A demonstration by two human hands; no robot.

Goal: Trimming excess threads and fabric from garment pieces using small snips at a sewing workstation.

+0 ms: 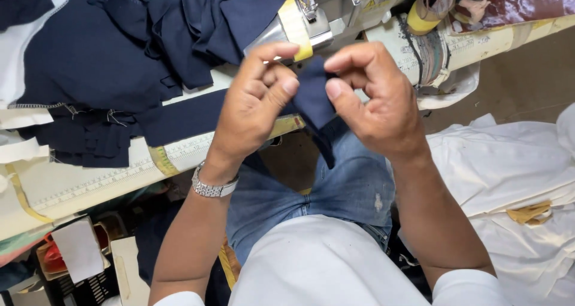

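Between both hands, above the lap and just off the near edge of the sewing bench: small navy-blue knit fabric strip (311, 99), folded over, lower end hanging down toward the blue denim jeans (335, 186). Pinched at its left side by the left hand (254, 99), thumb and curled fingers closed on the cloth; pinched at its right side by the right hand (371, 99), thumb and forefinger likewise closed on it. Silver metal watch (212, 188) on the left wrist.

Judged from this: fold being formed or lined up by hand, piece not yet under the needle, no stitching visible on it, so sewing apparently still to come.

Just beyond the hands, at the far edge of the bench, grey metal sewing machine head with a yellow tape band (299, 21). Across the bench's left half, heap of navy-blue cut fabric pieces (120, 60), seemingly waiting. Along the near edge, printed measuring scale on the cream bench top (90, 189). Toward the right end, yellow thread cone (428, 9). Off the bench to the right, pile of white cloth (509, 168).
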